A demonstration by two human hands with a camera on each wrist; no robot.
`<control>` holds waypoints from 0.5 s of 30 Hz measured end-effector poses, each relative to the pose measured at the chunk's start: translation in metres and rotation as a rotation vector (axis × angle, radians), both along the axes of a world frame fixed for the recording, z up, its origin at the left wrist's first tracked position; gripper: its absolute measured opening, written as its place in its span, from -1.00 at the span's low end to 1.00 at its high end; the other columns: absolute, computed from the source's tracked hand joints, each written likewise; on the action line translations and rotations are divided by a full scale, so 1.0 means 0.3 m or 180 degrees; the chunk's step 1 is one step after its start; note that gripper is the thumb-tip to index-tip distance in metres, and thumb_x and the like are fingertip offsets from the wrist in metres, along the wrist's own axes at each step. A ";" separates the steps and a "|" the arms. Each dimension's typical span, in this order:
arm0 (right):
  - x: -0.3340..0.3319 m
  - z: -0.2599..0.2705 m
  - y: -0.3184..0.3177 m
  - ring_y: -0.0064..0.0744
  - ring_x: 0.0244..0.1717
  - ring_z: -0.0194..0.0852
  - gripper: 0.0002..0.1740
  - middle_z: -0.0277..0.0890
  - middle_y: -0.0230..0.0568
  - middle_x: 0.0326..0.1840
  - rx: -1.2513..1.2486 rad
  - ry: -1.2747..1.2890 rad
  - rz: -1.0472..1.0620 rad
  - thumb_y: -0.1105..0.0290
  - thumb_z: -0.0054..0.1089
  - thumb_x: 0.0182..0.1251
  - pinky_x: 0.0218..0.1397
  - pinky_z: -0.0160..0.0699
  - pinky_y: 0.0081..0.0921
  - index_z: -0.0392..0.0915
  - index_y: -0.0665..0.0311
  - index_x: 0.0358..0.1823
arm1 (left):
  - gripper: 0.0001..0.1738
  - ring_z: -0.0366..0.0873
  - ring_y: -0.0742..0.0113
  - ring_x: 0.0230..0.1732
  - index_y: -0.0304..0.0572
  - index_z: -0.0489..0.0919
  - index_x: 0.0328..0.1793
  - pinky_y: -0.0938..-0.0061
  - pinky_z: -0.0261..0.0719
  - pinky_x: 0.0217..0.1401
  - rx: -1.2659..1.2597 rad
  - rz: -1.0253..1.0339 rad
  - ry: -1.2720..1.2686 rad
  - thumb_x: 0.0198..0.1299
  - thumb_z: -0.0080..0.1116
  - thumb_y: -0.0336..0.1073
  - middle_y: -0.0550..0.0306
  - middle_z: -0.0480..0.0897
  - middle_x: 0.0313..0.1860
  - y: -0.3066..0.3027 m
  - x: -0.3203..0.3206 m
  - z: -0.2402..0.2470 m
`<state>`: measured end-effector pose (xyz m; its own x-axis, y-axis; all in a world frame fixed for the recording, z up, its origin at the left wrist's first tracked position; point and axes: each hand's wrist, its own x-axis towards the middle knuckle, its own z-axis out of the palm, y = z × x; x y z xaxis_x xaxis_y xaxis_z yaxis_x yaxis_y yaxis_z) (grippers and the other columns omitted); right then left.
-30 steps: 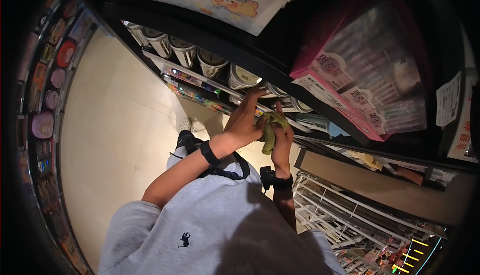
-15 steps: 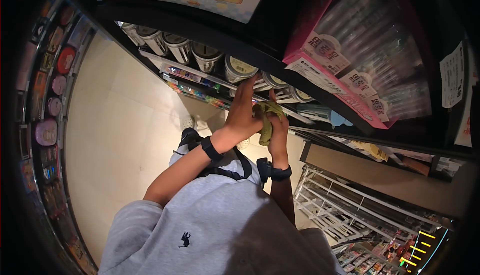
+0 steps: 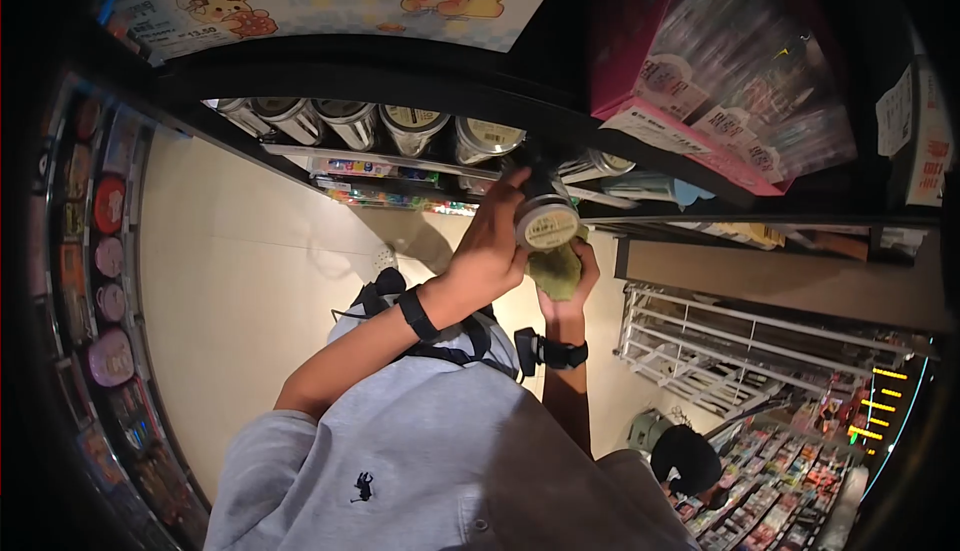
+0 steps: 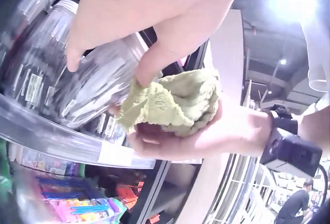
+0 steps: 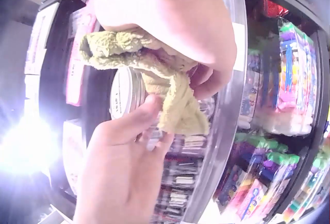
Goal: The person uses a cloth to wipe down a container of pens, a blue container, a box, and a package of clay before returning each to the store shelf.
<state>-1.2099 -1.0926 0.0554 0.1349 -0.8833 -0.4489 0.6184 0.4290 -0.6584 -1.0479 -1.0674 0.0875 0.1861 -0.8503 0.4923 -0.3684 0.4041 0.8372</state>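
My left hand (image 3: 505, 226) grips a clear glass jar (image 3: 545, 219) with a metal lid, held just off the dark shelf (image 3: 450, 86). In the left wrist view its fingers (image 4: 149, 64) curl round the jar (image 4: 93, 87). My right hand (image 3: 566, 289), with a black watch on its wrist, holds a bunched yellow-green cloth (image 3: 556, 269) against the jar's underside. The right wrist view has the cloth (image 5: 154, 79) pinched in my right hand (image 5: 170, 18), draped over the jar's lid (image 5: 122, 92), and my left hand (image 5: 118, 167) below.
A row of similar jars (image 3: 400, 126) lies on the shelf. A pink box of pens (image 3: 700, 121) stands to the right. Colourful packets (image 3: 380, 166) fill the shelf below. A white wire rack (image 3: 720, 351) and another person (image 3: 685, 456) are at lower right.
My left hand has pulled the jar off the shelf toward me. The cloth in my right hand has moved from beside the shelf to under the jar.
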 end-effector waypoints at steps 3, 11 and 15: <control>0.013 0.050 0.125 -0.26 0.03 0.58 -0.58 0.56 0.00 0.03 -0.0907 0.0912 0.0215 0.27 -0.15 0.37 0.12 0.59 -0.37 0.50 0.41 0.06 | -0.24 0.26 -0.34 0.34 -0.41 0.25 0.27 -0.03 0.24 0.43 -0.0095 -0.0311 -0.0239 -0.17 0.26 -0.56 -0.39 0.28 0.35 0.032 0.067 0.078; 0.100 0.272 0.106 -0.35 0.01 0.51 -0.55 0.50 -0.08 0.05 -0.1552 0.2317 0.0517 0.27 -0.03 0.36 0.15 0.47 -0.39 0.35 0.43 0.17 | 0.20 0.42 0.01 0.26 -0.38 0.07 0.44 0.21 0.35 0.35 -0.0509 -0.0497 0.1022 -0.25 0.64 -0.14 -0.22 0.40 0.24 0.146 0.120 0.105; 0.266 0.326 0.137 -0.32 0.08 0.39 -0.49 0.42 -0.07 0.06 -0.3350 0.2575 0.0754 0.30 -0.04 0.40 0.21 0.34 -0.40 0.18 0.44 0.28 | 0.16 0.35 0.03 0.33 -0.49 -0.07 0.48 0.24 0.28 0.40 -0.0306 -0.0147 0.1871 0.00 0.41 0.03 -0.28 0.32 0.31 0.169 0.166 0.112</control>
